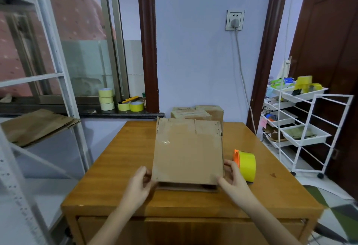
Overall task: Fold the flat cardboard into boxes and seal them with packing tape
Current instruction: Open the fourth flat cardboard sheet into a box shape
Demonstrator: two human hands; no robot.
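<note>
The cardboard (188,151) sits at the centre of the table (116,157), raised at its near edge, with slotted flaps along its far edge. A second brown layer shows beneath the near edge. The left hand (138,183) grips the near left corner, thumb against the edge and fingers curled behind it. The right hand (231,180) grips the near right corner, thumb on the top face and fingers wrapped round the side edge. A tape roll (247,165), yellow with an orange holder, stands on edge on the table just right of the cardboard, near the right hand; whether it touches the hand cannot be told. Two boxes (197,113) stand beyond the table's far edge, against the wall. More tape rolls (120,102) rest on the window sill at far left. Flat cardboard sheets (36,125) lie on the shelf at left. A white cart (302,120) stands at right.
</note>
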